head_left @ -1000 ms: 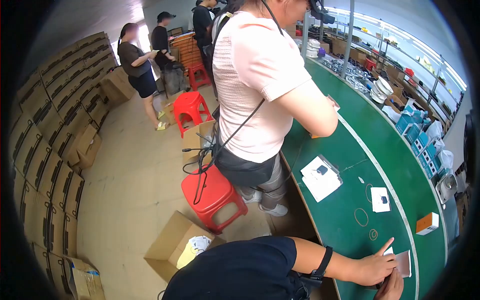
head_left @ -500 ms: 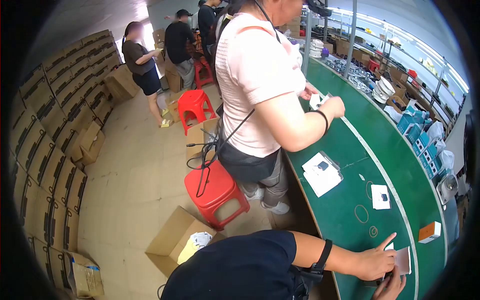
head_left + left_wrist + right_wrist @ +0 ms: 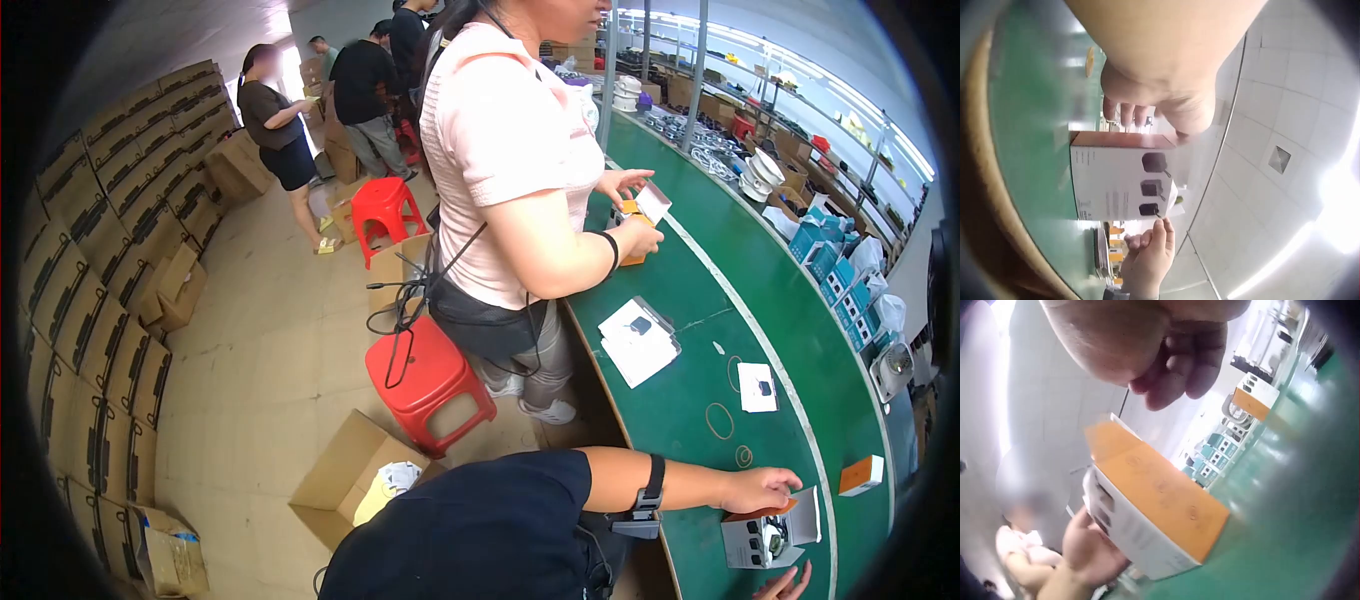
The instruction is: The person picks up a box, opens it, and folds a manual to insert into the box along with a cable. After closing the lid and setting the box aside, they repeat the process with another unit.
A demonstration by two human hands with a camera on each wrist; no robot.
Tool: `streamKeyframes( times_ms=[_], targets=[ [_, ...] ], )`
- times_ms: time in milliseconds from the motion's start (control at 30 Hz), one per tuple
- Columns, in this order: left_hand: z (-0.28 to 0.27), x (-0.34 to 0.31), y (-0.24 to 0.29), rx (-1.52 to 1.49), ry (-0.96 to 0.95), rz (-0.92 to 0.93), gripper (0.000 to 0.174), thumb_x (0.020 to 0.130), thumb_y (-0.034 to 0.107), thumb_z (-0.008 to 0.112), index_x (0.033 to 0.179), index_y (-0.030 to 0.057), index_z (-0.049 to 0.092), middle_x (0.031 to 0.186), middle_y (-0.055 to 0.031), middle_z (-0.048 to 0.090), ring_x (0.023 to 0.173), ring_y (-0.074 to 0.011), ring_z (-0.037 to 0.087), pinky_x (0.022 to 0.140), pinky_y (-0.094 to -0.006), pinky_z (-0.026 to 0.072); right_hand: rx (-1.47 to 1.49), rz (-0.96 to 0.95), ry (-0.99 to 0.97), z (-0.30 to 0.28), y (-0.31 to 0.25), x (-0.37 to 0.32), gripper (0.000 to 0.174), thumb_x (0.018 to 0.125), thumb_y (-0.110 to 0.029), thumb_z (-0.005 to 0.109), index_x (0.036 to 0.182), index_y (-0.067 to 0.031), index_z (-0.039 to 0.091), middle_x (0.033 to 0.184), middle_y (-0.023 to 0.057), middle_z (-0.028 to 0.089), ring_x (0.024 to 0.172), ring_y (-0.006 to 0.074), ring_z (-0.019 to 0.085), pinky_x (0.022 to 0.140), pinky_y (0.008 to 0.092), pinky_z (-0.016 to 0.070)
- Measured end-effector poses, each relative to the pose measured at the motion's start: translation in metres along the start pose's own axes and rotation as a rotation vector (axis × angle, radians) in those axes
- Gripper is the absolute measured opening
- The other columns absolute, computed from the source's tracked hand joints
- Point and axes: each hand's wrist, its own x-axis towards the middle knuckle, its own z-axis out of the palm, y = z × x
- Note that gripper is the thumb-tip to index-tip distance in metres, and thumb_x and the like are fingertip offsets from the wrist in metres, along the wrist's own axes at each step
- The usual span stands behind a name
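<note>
A small white-and-orange box (image 3: 745,545) stands open on the green bench, its lid raised and dark and pale pieces showing inside. Printed pictures of dark square devices cover one white side of the box (image 3: 1116,181). My left hand (image 3: 765,490) is at the box's orange far edge, palm down, with relaxed fingers over that side. In the right wrist view the left hand (image 3: 1088,550) lies alongside the box (image 3: 1160,500). My right hand (image 3: 785,583) is by the near side, loosely bent fingers close to the flap and nothing in them; its fingers (image 3: 1194,369) appear apart from the box.
Another orange-and-white box (image 3: 861,475) stands farther along the bench (image 3: 690,420). White printed cards (image 3: 758,388), a card stack (image 3: 640,350) and rubber bands (image 3: 720,421) lie nearby. Beside the bench a person in pink (image 3: 525,170) handles a similar box. Red stools (image 3: 428,375) and cartons occupy the floor.
My hands, earlier close together over the box, have moved apart, the left to the far edge and the right toward me. The opened box with its contents now shows. The person in pink has turned toward another box.
</note>
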Motion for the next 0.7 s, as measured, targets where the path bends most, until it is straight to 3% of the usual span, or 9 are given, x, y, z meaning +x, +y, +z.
streamKeyframes(
  times_ms=[100, 133, 267, 333, 433, 467, 500, 667, 700],
  targets=[
    [0.002, 0.018, -0.018, 0.065, -0.122, 0.16, 0.05, 0.09, -0.001, 0.053, 0.14, -0.0015, 0.046, 0.127, -0.0132, 0.059, 0.114, -0.0181, 0.058, 0.098, -0.0323, 0.0488, 0.31, -0.189, -0.07, 0.028, 0.026, 0.009, 0.052, 0.107, -0.037, 0.055, 0.146, -0.0027, 0.052, 0.134, 0.0252, 0.064, 0.117, 0.034, 0.065, 0.098, 0.0402, 0.0512],
    [0.006, 0.014, -0.008, 0.068, -0.122, 0.159, 0.05, 0.09, -0.001, 0.053, 0.14, -0.0015, 0.046, 0.127, -0.0132, 0.059, 0.114, -0.0181, 0.058, 0.098, -0.0323, 0.0488, 0.402, -0.205, -0.16, 0.032, 0.027, 0.009, 0.055, 0.108, -0.037, 0.051, 0.149, -0.001, 0.048, 0.149, 0.0267, 0.051, 0.134, 0.036, 0.053, 0.11, 0.0419, 0.0417],
    [0.014, 0.012, 0.004, 0.276, -0.134, 0.139, 0.044, 0.085, -0.004, 0.052, 0.129, 0.0031, 0.055, 0.118, -0.009, 0.062, 0.106, -0.0167, 0.059, 0.092, -0.0321, 0.0497, 0.742, -0.068, -0.332, 0.051, 0.015, 0.019, 0.057, 0.106, -0.036, 0.054, 0.146, 0.0045, 0.048, 0.138, 0.0215, 0.058, 0.12, 0.0301, 0.058, 0.102, 0.0374, 0.045],
    [0.014, 0.012, 0.0, 0.26, -0.16, 0.206, 0.041, 0.085, -0.004, 0.054, 0.125, 0.005, 0.058, 0.114, -0.008, 0.062, 0.103, -0.0166, 0.058, 0.09, -0.032, 0.0497, 0.82, -0.219, -0.436, 0.046, 0.001, 0.025, 0.054, 0.103, -0.031, 0.058, 0.142, 0.0057, 0.051, 0.132, 0.0181, 0.059, 0.113, 0.0266, 0.058, 0.097, 0.0363, 0.0474],
    [0.02, 0.002, -0.004, 0.436, -0.121, 0.58, 0.018, 0.082, 0.006, 0.069, 0.1, 0.0052, 0.069, 0.105, -0.0079, 0.066, 0.102, -0.023, 0.06, 0.09, -0.0368, 0.05, 0.781, -0.304, -0.149, 0.054, 0.005, 0.015, 0.04, 0.1, -0.021, 0.064, 0.128, 0.007, 0.06, 0.131, 0.0191, 0.063, 0.117, 0.028, 0.059, 0.099, 0.0397, 0.0483],
    [0.019, 0.0, -0.001, 0.392, -0.125, 0.401, 0.013, 0.081, 0.012, 0.075, 0.093, 0.0056, 0.072, 0.106, -0.0088, 0.068, 0.109, -0.0277, 0.06, 0.094, -0.041, 0.049, 0.696, -0.319, -0.148, 0.052, 0.0, 0.013, 0.038, 0.101, -0.023, 0.063, 0.124, 0.0062, 0.063, 0.134, 0.0203, 0.062, 0.12, 0.0305, 0.059, 0.104, 0.0434, 0.0469],
    [0.015, 0.001, -0.001, 0.394, -0.124, 0.402, 0.013, 0.081, 0.012, 0.075, 0.093, 0.0056, 0.072, 0.106, -0.0088, 0.068, 0.109, -0.0277, 0.06, 0.094, -0.041, 0.049, 0.635, -0.436, -0.278, 0.036, -0.019, 0.012, 0.037, 0.103, -0.024, 0.061, 0.128, 0.0031, 0.062, 0.139, 0.0215, 0.059, 0.121, 0.0339, 0.059, 0.107, 0.0472, 0.0449],
    [-0.01, 0.002, -0.002, 0.702, -0.313, 0.79, 0.021, 0.088, 0.016, 0.073, 0.107, 0.0068, 0.076, 0.116, -0.0129, 0.068, 0.116, -0.0378, 0.058, 0.1, -0.0499, 0.0469, 0.71, -0.474, -0.204, 0.057, 0.023, 0.01, 0.038, 0.103, -0.018, 0.061, 0.139, -0.004, 0.062, 0.141, 0.023, 0.058, 0.125, 0.0365, 0.057, 0.11, 0.0483, 0.0421],
    [-0.005, 0.003, -0.002, 0.735, -0.335, 0.851, 0.021, 0.089, 0.017, 0.072, 0.107, 0.0065, 0.077, 0.119, -0.0144, 0.067, 0.117, -0.0397, 0.057, 0.101, -0.0519, 0.0465, 0.987, -0.548, -0.091, 0.08, 0.033, 0.017, 0.014, 0.1, -0.013, 0.058, 0.103, -0.0006, 0.062, 0.131, 0.0267, 0.063, 0.124, 0.0365, 0.06, 0.106, 0.0463, 0.0457]
  ],
)
